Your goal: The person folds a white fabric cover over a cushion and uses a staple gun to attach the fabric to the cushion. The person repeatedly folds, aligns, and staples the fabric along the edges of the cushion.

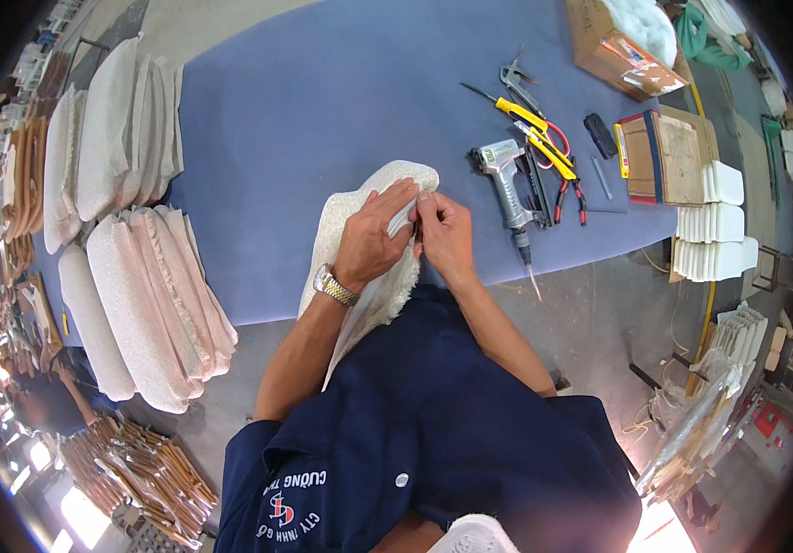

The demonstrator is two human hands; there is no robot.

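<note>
A cream upholstered cushion [330, 227] with nubby fabric stands tilted on the near edge of the table, against my body. Its frayed fabric edge [400, 293] hangs on the right side. My left hand [375, 238], with a metal watch on the wrist, grips the cushion's upper edge, fingers pressed together over it. Close beside it, my right hand [443, 234] pinches the edge between thumb and bent fingers. A small pale strip shows between the hands; its exact kind I cannot make out. To the right lies a silver staple gun [507, 184] with an air hose fitting.
On the blue table [258, 120], yellow-handled cutters [544, 147], red-handled pliers [570, 198], an air blow gun [518, 83] and a black case [600, 136] lie right. Cushion stacks [143, 304] stand left. Cardboard boxes [678, 157] sit far right; another person [46, 405] is lower left.
</note>
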